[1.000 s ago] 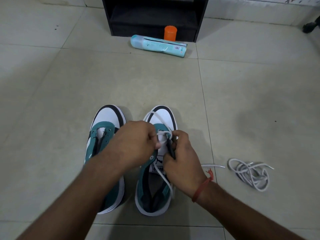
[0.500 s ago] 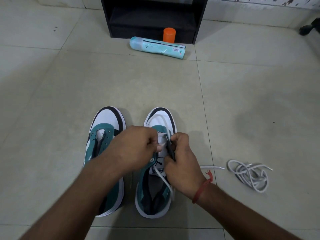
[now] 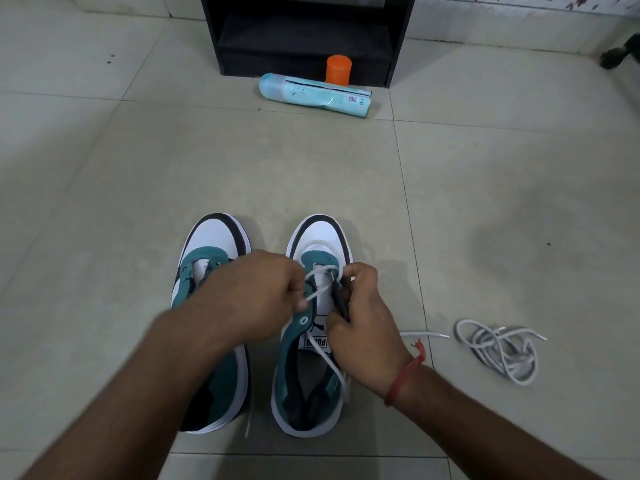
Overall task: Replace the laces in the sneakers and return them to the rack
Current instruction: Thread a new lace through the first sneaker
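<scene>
Sneakers [image 3: 311, 344] side by side, toes toward rack [image 3: 304, 32], both hands' fingers [image 3: 298, 296] pinching lace [image 3: 320, 289]

The floor [image 3: 242, 161] is made of big pale tiles with thin dark lines between them. It looks a bit greenish in the dim light. A dull grey smudge [image 3: 519, 244] sits on the tile at the right, and a few tiny dark specks dot the floor. At the top stands a black shelf unit [image 3: 308, 32], open at the front and dark inside. Behind it runs a low pale wall edge [image 3: 502, 26]. A dark thing [image 3: 620, 55] pokes in at the far right; what it is cannot be told.
</scene>
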